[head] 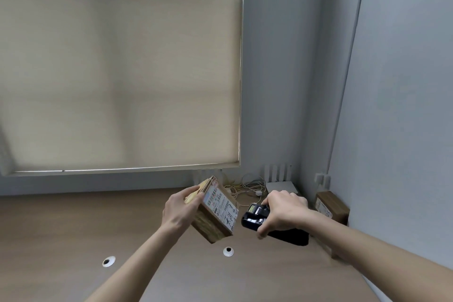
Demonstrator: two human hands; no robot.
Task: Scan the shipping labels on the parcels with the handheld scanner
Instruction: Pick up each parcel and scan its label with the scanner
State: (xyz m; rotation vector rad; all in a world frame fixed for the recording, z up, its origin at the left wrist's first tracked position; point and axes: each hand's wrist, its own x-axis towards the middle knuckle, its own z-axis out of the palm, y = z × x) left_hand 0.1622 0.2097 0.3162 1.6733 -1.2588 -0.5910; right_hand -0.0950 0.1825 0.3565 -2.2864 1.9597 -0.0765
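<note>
Parcel (pixel 215 213) in brown cardboard is held up above the tabletop (pixel 73 228), tipped, with its white shipping label (pixel 220 203) turned toward the scanner (pixel 255 217). The left hand (pixel 180 211) grips the parcel, its fingers curled over the top edge. The right hand (pixel 282 212) is wrapped around the black scanner, just beside the label. The scanner looks very near and the box is tilted, so the scan could miss the bars. The grip is only on one end, so the box might slip. Another parcel (pixel 331 206) waits in the corner by the wall.
</note>
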